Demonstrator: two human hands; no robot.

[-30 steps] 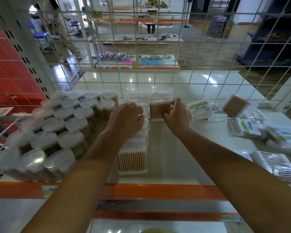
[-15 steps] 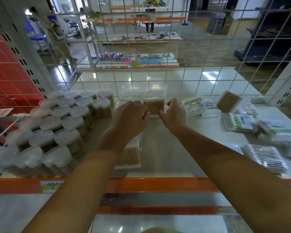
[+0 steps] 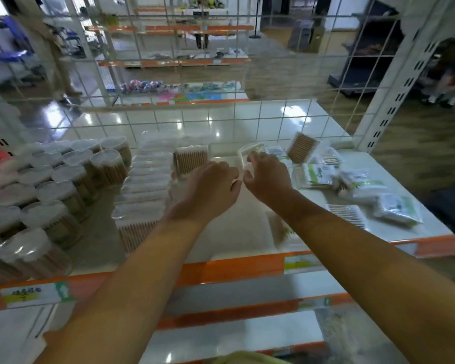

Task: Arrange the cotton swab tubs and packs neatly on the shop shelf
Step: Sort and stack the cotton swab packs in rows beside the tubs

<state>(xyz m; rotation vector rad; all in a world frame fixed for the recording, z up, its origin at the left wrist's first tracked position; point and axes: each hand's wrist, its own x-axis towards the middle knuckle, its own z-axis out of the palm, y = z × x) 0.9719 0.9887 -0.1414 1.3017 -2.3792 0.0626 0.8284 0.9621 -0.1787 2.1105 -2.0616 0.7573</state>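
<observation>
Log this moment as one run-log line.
left hand: open, over the shelf | right hand: fingers at a clear pack, grip unclear | round tubs: grouped left | loose packs: scattered right

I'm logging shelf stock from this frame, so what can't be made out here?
- Head view: shelf label print, too blurred to read.
- Round tubs at the left edge: cut off and smeared, so no count.
- Pack behind the right forearm: mostly hidden.
- Right hand: fingers blurred; grip on a pack unclear.
</observation>
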